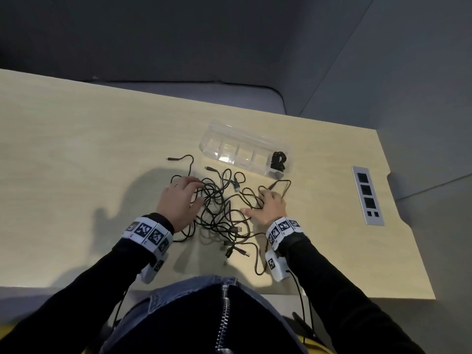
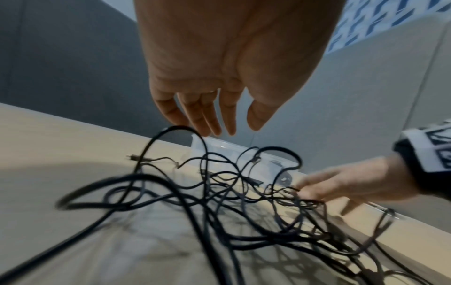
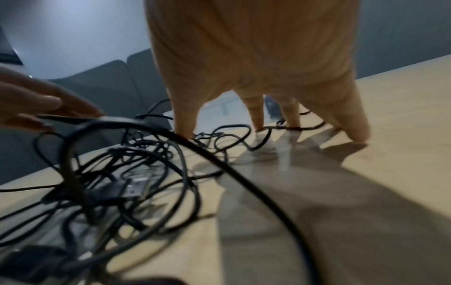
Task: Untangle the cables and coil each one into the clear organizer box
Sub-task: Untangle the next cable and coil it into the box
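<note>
A tangle of black cables (image 1: 219,213) lies on the wooden table (image 1: 76,149), with loose USB plugs (image 3: 129,190) sticking out of it. Behind it stands the clear organizer box (image 1: 237,149); one coiled black cable (image 1: 278,160) sits in its rightmost compartment. My left hand (image 1: 182,198) reaches over the tangle's left side with relaxed, straight fingers (image 2: 207,119) and holds nothing. My right hand (image 1: 270,203) is spread at the tangle's right side, its fingertips (image 3: 260,123) pressing down on cable loops and the table.
A grey socket panel (image 1: 367,195) is set into the table at the right. A grey seat (image 1: 178,93) stands beyond the far edge. The table's right edge has a notch (image 1: 390,172). Thin wrist-camera leads (image 1: 301,297) hang over the front edge.
</note>
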Demonstrator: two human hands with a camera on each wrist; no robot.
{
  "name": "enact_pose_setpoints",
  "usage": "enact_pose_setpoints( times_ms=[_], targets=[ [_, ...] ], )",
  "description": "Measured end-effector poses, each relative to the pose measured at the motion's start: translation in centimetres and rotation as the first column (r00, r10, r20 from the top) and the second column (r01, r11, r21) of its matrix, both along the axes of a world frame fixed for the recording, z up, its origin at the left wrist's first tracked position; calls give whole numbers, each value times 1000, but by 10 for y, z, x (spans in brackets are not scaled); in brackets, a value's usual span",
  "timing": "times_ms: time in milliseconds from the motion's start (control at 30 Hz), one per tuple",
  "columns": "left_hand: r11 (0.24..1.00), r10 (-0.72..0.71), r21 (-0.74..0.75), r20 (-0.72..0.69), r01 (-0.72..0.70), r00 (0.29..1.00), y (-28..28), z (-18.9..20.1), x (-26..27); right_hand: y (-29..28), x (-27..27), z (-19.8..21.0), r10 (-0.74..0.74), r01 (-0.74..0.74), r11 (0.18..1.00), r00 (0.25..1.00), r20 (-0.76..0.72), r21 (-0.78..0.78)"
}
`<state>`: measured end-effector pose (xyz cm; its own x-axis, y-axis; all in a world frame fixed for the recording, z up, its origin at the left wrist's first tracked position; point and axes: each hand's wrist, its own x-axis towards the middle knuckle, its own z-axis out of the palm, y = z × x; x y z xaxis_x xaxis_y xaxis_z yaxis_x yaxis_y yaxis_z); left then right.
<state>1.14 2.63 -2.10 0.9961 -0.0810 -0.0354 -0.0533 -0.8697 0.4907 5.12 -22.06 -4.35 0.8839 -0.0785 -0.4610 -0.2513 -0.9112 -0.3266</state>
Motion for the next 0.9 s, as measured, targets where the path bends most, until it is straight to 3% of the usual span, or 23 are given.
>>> enact_pose_setpoints(
  times_ms=[67,200,233,300,367,467,567,667,800,900],
  targets=[
    [994,-99,57,39,97,994,-13,8,-4,9,-3,-5,107,-104,993,992,59,-49],
    [942,-307,143,0,304,952,-41,20,-13,14,-8,-5,16,-16,998,1000,-7,68],
    [930,-334,155,-27,334,942,-46,19,-13,13,-8,1,5,-3,993,1000,-16,118],
    [922,-350,143,-92,361,932,-56,19,-13,11,-7,23,-63,72,930,997,-37,362],
    [953,-302,-16,-143,303,943,-64,20,-9,10,-7,53,-122,130,813,991,-51,568],
    [940,-244,-288,-183,185,952,-75,22,-1,8,-8,96,-144,69,713,988,50,698],
    [925,-207,-352,-148,144,967,-82,19,8,4,-12,125,-132,-29,703,977,170,711],
    [954,-225,-220,-71,205,972,-81,18,14,-6,-14,139,-154,-66,737,953,262,673],
    [952,-274,-99,152,290,950,-65,17,17,-35,-18,129,-180,-36,834,925,333,551],
    [945,-316,-24,205,327,926,-52,17,22,-54,-20,119,-235,62,896,906,352,440]
  ],
)
